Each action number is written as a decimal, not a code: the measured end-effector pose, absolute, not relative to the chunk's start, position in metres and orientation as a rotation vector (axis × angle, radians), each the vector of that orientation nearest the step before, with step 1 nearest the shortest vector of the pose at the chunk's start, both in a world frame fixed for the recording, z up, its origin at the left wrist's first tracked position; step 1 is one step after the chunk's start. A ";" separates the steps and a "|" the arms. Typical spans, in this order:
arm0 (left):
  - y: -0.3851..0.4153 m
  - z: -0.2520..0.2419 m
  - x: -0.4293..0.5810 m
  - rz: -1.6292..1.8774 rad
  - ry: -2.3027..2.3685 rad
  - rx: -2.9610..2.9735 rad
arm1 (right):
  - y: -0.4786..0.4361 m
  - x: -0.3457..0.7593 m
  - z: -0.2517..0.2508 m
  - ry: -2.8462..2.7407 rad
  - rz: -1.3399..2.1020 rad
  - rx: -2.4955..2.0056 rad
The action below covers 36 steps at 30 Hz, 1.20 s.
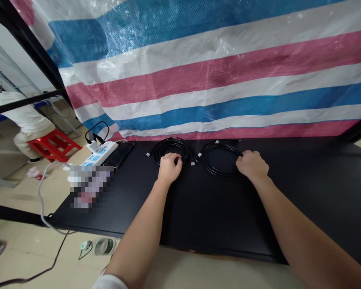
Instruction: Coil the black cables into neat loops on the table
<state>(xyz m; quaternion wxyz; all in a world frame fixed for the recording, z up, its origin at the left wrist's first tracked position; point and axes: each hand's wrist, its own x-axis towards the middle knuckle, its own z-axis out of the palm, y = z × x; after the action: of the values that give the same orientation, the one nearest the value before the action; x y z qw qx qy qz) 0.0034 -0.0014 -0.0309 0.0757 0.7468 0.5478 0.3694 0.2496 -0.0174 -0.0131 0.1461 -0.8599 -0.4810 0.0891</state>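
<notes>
Striped blue, white and pink tarpaulin [216,80] hung behind a black table [303,192]. A left coil [171,141] and a right coil [221,145] of black cable lay side by side near its far edge. The left hand [169,167] gripped the left coil with curled fingers. The right hand [252,165] closed on the right coil's rim. Blue labels on a white power strip [100,153] were too small to read.
</notes>
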 end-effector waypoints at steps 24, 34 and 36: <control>0.001 -0.038 0.002 1.449 1.552 2.349 | -0.004 0.265 -0.038 -1.291 0.209 -1.395; -0.017 -0.032 0.042 1.228 1.357 2.637 | -0.023 0.233 -0.006 -1.479 0.689 -1.134; -0.017 -0.030 0.042 1.240 1.391 2.505 | -0.025 0.236 -0.001 -1.438 0.829 -1.090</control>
<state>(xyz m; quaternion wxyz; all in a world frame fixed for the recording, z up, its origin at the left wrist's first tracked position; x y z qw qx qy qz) 0.0423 -0.0174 -0.0300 0.0101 0.8024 0.4455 0.3971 0.2362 -0.0249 -0.0008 0.5464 -0.4596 -0.6066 0.3497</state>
